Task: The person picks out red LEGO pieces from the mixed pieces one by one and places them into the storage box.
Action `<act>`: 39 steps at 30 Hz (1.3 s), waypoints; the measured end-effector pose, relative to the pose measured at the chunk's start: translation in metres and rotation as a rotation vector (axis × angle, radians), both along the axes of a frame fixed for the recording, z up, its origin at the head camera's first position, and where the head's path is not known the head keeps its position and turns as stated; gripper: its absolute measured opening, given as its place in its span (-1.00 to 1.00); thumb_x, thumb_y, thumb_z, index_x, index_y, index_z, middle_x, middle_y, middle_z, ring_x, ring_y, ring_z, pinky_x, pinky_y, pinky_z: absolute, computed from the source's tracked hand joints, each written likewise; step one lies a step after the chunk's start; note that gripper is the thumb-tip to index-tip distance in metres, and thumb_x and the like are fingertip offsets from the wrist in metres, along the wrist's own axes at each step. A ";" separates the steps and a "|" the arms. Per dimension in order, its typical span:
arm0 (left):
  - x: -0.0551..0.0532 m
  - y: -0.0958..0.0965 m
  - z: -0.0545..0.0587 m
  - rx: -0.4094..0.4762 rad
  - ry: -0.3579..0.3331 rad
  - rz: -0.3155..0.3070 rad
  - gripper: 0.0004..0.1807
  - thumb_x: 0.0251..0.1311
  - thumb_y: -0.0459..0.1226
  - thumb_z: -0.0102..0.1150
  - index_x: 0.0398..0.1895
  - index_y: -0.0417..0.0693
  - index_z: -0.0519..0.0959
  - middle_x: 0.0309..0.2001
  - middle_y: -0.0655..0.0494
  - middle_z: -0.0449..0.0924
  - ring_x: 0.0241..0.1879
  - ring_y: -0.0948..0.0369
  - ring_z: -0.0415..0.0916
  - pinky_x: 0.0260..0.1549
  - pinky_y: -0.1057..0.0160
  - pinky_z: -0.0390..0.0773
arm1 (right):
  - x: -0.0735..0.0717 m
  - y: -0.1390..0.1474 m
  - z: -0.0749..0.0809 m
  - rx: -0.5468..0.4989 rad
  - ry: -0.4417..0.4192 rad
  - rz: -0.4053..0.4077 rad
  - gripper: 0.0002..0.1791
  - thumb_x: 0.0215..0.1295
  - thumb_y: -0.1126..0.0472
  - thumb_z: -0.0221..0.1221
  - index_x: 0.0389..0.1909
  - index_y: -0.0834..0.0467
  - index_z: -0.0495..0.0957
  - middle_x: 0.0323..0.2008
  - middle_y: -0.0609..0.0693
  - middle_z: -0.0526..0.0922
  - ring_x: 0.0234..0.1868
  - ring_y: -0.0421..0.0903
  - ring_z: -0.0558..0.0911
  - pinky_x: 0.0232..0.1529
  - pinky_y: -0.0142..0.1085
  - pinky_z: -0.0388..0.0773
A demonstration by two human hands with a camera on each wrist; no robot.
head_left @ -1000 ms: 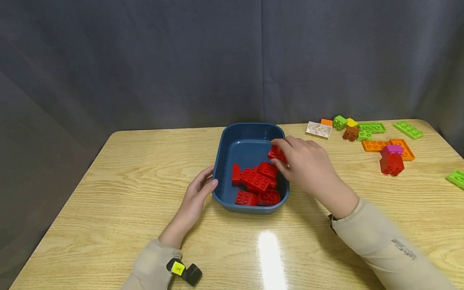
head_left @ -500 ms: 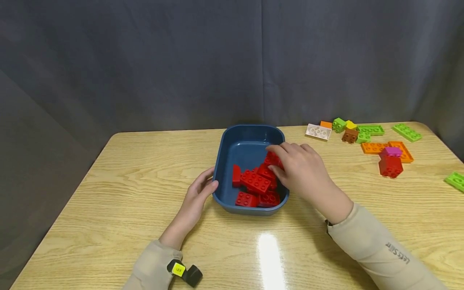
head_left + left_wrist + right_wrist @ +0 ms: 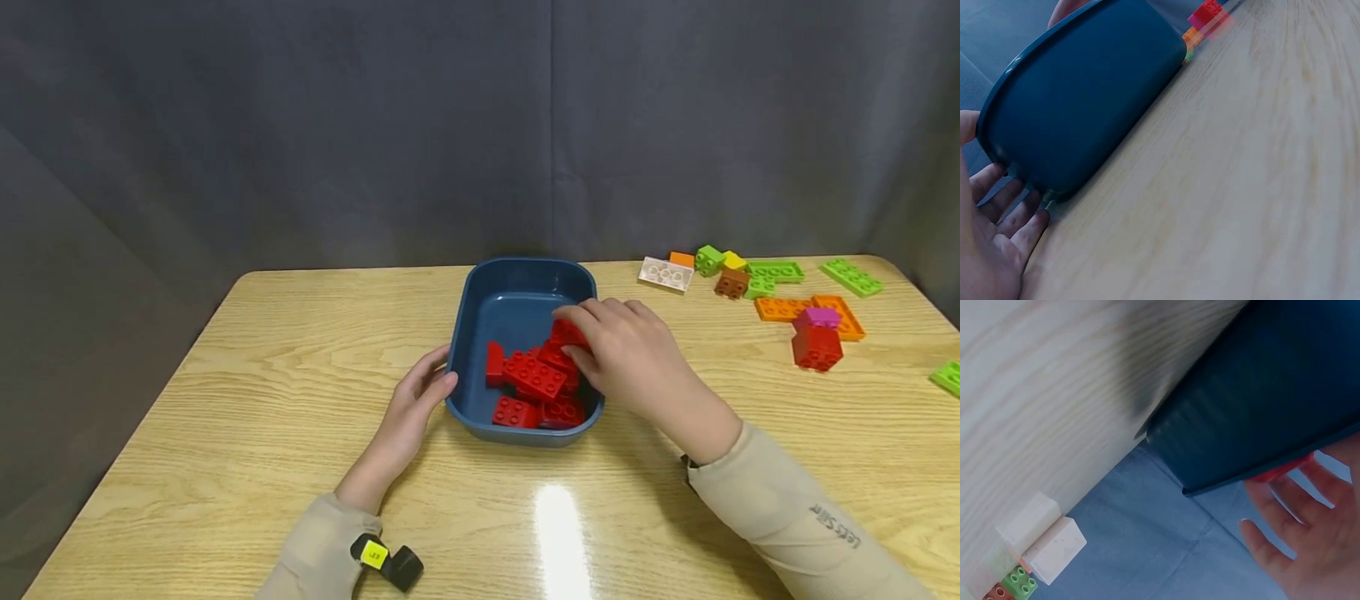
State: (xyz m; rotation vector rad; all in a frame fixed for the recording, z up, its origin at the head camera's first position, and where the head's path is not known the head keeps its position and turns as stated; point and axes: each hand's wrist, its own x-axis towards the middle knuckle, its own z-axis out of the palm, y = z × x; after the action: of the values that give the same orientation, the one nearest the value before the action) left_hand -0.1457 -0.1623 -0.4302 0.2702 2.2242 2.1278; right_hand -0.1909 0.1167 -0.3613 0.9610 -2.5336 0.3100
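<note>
In the head view a dark blue plastic bin (image 3: 517,312) stands on the table with several red toy building bricks (image 3: 534,375) piled toward its near end. My left hand (image 3: 411,402) holds the bin's left side, thumb at the rim and fingers along the outer wall; the left wrist view shows those fingertips (image 3: 1030,228) against the bin's end. My right hand (image 3: 626,354) reaches over the right rim and pinches a red brick (image 3: 567,332) close over the pile. Its fingers partly hide that brick. In the right wrist view, a red edge shows between the fingers and the rim.
Loose bricks lie at the back right: a white one (image 3: 666,274), a brown one (image 3: 732,283), green plates (image 3: 852,277) and orange plates (image 3: 783,309). A red brick (image 3: 817,348) with a magenta one (image 3: 817,318) is nearer. A grey curtain (image 3: 375,133) hangs behind the table.
My right hand has lowered the pinched red brick a little, down toward the pile inside the bin. My left hand keeps its place at the bin's side.
</note>
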 end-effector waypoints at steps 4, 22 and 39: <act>0.000 0.000 0.000 -0.002 0.000 0.000 -0.46 0.46 -0.21 -0.02 0.45 -0.15 0.27 0.40 -0.11 0.29 0.34 0.02 0.32 0.28 0.18 0.33 | 0.000 0.004 0.004 -0.001 0.000 -0.016 -0.55 0.20 0.17 0.38 0.10 0.20 0.58 -0.08 0.13 0.66 -0.08 0.12 0.62 0.02 0.03 0.52; 0.001 0.000 0.001 -0.001 -0.002 -0.001 -0.45 0.46 -0.22 -0.03 0.46 -0.16 0.25 0.41 -0.12 0.26 0.34 0.00 0.31 0.31 0.10 0.29 | -0.009 0.033 0.017 -0.024 -0.028 -0.156 -0.56 0.22 0.16 0.35 0.10 0.20 0.58 -0.02 0.16 0.66 -0.08 0.18 0.66 -0.09 0.08 0.57; 0.000 0.001 0.002 0.006 -0.005 0.002 -0.46 0.46 -0.24 -0.03 0.45 -0.17 0.26 0.36 -0.17 0.33 0.33 0.01 0.33 0.28 0.18 0.33 | -0.021 0.072 0.029 0.025 -0.258 -0.283 -0.55 0.32 0.12 0.27 0.18 0.20 0.52 0.06 0.25 0.62 -0.17 0.18 0.64 -0.27 0.10 0.55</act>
State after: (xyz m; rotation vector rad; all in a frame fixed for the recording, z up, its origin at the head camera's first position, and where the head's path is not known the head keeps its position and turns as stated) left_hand -0.1452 -0.1617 -0.4282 0.2625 2.2167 2.1335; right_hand -0.2122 0.1882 -0.3325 0.5886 -2.8691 0.3347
